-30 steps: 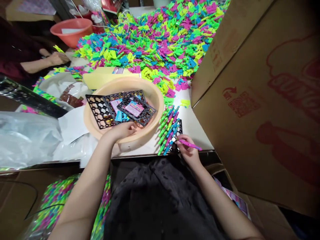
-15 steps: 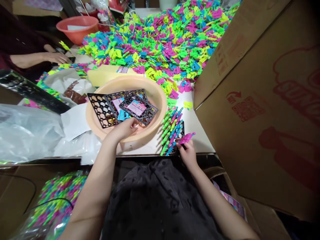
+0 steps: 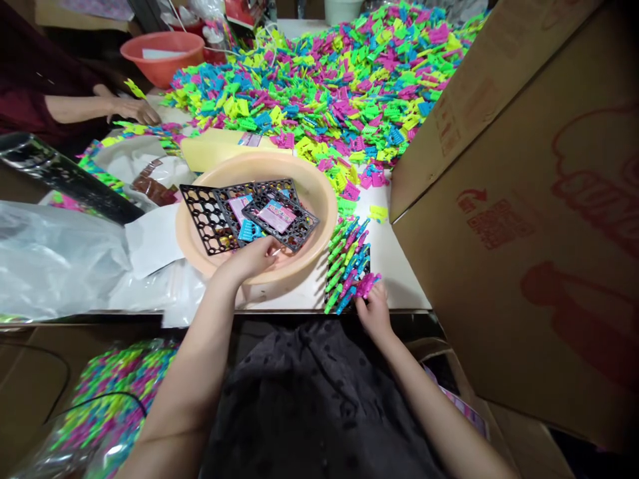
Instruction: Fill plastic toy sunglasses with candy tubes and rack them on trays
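My left hand (image 3: 248, 259) rests on the near rim of a peach plastic basin (image 3: 319, 193), fingers curled over the edge beside several black honeycomb grids (image 3: 210, 213) with pink cards lying inside. My right hand (image 3: 374, 311) pinches a pink clothespin (image 3: 366, 285) and holds it against the near end of a row of green, blue and pink clothespins (image 3: 347, 256) clipped along a black grid at the table's front edge.
A huge heap of loose coloured clothespins (image 3: 339, 86) covers the far table. A large cardboard box (image 3: 524, 199) stands at the right. Clear plastic bags (image 3: 54, 259) lie left. Another person's hand (image 3: 132, 110) works at far left near an orange basin (image 3: 162, 53).
My right hand turned the pink clothespin and brought it left and down onto the end of the clipped row. My left hand stayed on the basin rim. The other person's hand shifted right.
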The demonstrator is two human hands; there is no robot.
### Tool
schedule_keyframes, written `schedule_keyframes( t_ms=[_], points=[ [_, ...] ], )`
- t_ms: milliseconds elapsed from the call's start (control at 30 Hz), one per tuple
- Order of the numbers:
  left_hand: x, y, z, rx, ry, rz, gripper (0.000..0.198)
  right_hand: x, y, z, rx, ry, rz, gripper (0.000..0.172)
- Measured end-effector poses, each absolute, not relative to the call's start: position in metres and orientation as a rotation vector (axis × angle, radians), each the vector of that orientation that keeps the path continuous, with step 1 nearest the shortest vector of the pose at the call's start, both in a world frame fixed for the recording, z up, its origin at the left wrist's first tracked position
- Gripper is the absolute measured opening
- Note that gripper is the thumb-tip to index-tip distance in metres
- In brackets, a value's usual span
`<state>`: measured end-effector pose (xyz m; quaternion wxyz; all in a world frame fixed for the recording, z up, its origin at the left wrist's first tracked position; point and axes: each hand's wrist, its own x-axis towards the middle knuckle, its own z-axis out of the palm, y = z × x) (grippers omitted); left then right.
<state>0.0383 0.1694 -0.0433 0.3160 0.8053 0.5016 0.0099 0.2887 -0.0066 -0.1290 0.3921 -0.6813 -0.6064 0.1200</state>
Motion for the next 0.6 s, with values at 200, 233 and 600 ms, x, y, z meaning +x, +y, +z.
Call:
schedule_keyframes(
  t_ms=[200,233,600],
  points=[
    [0.0422,0.1652,-0.0362,2.147,1.320,0.006,0.026,0.2889,-0.0050,-0.1281,-1.726,-1.630,0.284,0.018],
    [0.0426,0.1647,-0.0349,2.153,1.318,-0.001,0.026,0.2890,-0.0047,-0.1278,-1.724,-1.641,0.279,0.018],
    [0.0397,0.1649,-0.0397,2.091,1.322,0.014,0.020,0.2878,-0.0072,-0.1313,-1.778,-1.689,0.147,0.015]
  ],
)
